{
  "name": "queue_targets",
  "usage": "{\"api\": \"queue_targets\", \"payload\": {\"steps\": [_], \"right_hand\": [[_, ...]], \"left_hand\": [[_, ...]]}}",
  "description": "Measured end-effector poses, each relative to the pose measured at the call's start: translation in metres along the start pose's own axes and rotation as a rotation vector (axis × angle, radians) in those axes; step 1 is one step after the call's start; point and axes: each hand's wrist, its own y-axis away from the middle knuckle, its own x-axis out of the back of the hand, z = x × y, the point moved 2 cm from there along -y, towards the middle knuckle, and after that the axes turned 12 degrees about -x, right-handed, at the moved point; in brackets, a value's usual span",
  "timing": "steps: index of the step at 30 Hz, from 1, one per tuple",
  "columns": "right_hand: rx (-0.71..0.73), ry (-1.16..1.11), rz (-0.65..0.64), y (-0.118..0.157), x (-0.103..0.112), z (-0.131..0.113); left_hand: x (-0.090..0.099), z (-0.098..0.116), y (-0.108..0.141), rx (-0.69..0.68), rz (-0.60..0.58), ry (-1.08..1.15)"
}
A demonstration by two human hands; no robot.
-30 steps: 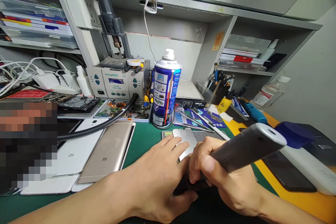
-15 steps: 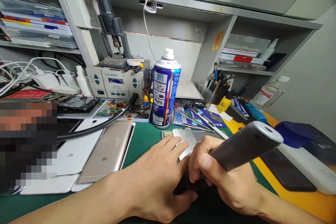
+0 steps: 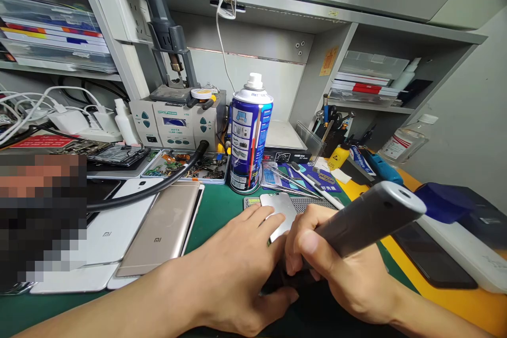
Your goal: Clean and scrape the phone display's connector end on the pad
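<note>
The counter (image 3: pixel 491 306) carries a green mat (image 3: pixel 219 211). Near, the left hand (image 3: pixel 241 261) lies over it, fingers slightly spread; whether they grip anything underneath, I cannot tell. The right hand (image 3: pixel 336 269) has its fingers wrapped tightly around a grey handle (image 3: pixel 368 222) slanting up rightward. A silver plate (image 3: pixel 284 207) lies just beyond, partly covered by the left fingertips.
</note>
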Motion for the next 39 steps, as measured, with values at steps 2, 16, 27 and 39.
{"api": "queue_targets", "payload": {"steps": [2, 16, 27, 39], "right_hand": [[0.000, 0.007, 0.000, -0.0008, 0.0000, -0.0011], [-0.014, -0.020, -0.020, 0.0007, 0.0012, 0.0010], [-0.014, -0.026, -0.029, 0.0012, 0.0021, 0.0008], [-0.037, -0.023, -0.028, 0.0004, 0.0026, 0.0007]], "left_hand": [[-0.0002, -0.0003, 0.0004, 0.001, 0.002, 0.000], [-0.0027, -0.0023, 0.0010, -0.006, 0.007, -0.015], [-0.0025, -0.0039, 0.0015, -0.013, 0.000, -0.017], [-0.0010, -0.0018, 0.0008, -0.009, -0.004, -0.020]]}}
